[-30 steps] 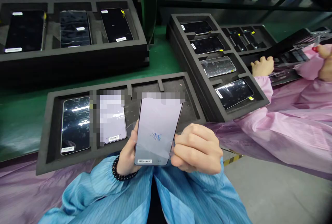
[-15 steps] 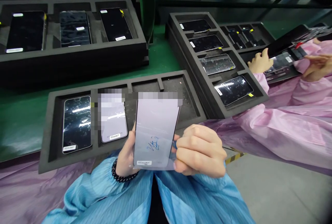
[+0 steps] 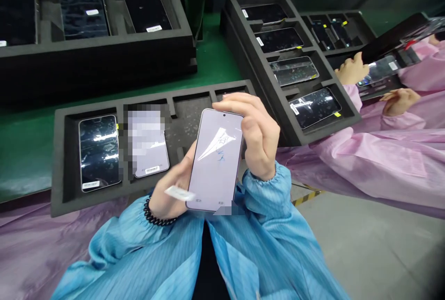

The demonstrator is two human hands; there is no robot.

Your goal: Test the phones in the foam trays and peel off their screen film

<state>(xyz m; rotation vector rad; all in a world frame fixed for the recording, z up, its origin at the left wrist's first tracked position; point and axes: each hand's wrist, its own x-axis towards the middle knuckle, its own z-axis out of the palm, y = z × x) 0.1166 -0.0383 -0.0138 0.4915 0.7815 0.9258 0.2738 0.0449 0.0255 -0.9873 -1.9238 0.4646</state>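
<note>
The left hand (image 3: pixel 170 191) is clasping a lilac-screened rectangular phone (image 3: pixel 205 177) as the right hand (image 3: pixel 260 135) above is seemingly pinching clear plastic film (image 3: pixel 216 143), calling for steady support.

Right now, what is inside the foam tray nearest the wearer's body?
The foam tray holds a dark-screened phone and, beside it, a lit phone, partly pixelated. The held phone, left hand and right hand cover parts of the other two compartments; what lies there is hidden.

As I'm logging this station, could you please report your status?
Left hand holding lit phone; right hand at its upper right corner. White label overlapping its lower left edge.
</note>
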